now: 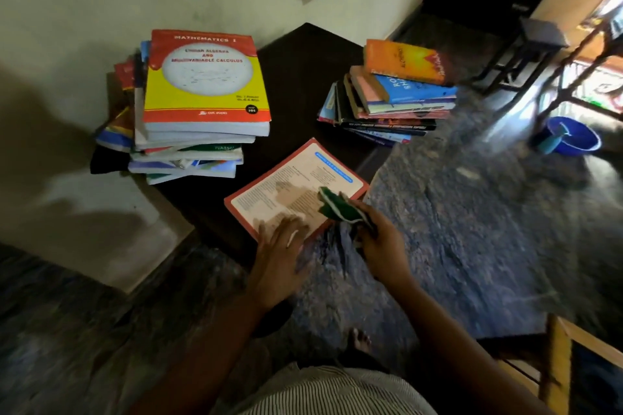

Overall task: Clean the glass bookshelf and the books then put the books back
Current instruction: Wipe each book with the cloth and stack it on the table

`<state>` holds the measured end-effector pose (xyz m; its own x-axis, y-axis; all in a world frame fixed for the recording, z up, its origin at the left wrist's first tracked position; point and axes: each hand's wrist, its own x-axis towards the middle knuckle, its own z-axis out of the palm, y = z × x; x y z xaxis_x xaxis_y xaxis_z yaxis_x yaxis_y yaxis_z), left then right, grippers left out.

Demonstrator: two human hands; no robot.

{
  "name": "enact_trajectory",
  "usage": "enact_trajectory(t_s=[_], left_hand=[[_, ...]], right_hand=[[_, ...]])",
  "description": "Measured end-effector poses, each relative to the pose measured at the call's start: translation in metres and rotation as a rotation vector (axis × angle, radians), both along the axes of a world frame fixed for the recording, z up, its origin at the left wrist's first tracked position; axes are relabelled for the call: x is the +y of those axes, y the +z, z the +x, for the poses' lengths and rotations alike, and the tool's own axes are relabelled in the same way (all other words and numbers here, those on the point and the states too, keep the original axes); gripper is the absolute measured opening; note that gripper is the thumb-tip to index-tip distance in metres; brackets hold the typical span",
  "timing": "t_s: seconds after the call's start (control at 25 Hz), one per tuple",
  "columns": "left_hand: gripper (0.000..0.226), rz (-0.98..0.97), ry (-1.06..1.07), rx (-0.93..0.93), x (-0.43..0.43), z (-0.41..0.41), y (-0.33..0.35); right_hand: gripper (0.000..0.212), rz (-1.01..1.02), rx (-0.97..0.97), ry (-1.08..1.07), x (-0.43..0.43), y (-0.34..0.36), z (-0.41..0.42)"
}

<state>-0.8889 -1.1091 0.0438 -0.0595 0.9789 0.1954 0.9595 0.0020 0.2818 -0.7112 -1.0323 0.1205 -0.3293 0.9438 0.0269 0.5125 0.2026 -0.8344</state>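
Dark table (303,77): carries every book in view; the glass bookshelf itself is out of sight
Left stack (202,131): tall, untidy pile by the wall, topped by a yellow-and-red mathematics text; probably kept apart as one batch, though you cannot tell cleaned from uncleaned
Right stack (387,104): shorter pile at the table's far right edge, orange book on top
Single book (293,185): red-bordered, lying flat at the near corner, between the stacks and you; in my judgement this is the one being wiped
Blue basin (573,141): on the floor, well apart from the table; a teal object leans inside its rim; water or none, cannot tell
Your left hand (279,246): fingers straight, pressed flat on the book's near edge, likely to stop it sliding
Your right hand (381,242): curled around the cloth
Green cloth (337,205): bunched, white-edged, over the cover; contact unclear
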Motion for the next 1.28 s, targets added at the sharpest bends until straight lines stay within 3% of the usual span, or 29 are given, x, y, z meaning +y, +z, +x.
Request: enact_trajectory(t_s=[0.12,0.28,0.4,0.48,0.64,0.84,0.96,1.08,1.2,1.28], left_hand=[[0.062,-0.255,0.068,0.147,0.032,0.019,0.012],[0.062,-0.330,0.110,0.279,0.044,0.025,0.033],[0.058,-0.269,0.098,0.246,0.050,0.014,0.063],[0.053,-0.167,0.140,0.078,0.055,0.000,0.085],[0.040,0.103,0.253,-0.468,0.038,-0.026,0.144],[0.024,0.116,0.449,-1.034,-0.042,-0.025,0.176],[0.020,0.148,0.622,-1.179,-0.085,-0.030,0.179],[0.014,0.210,0.778,-1.177,-0.119,-0.036,0.181],[0.011,0.236,0.936,-1.223,-0.148,-0.040,0.180],[0.016,0.260,0.998,-1.256,-0.162,-0.043,0.175]], right_hand=[[0.052,-0.008,0.032,-0.095,0.011,0.002,0.021],[0.041,-0.040,0.053,-0.138,0.023,0.014,0.027],[0.047,0.009,0.107,-0.123,0.029,0.034,0.023],[0.049,0.038,0.113,-0.088,0.028,0.046,0.018],[0.048,0.164,0.135,-0.099,0.027,0.072,0.013],[0.052,0.162,0.063,0.009,0.047,0.067,-0.005],[0.056,0.174,-0.085,0.116,0.058,0.040,-0.043],[0.057,0.263,-0.193,0.160,0.063,0.023,-0.092],[0.058,0.194,-0.446,0.438,0.060,0.008,-0.130],[0.051,0.140,-0.445,0.563,0.043,0.015,-0.139]])
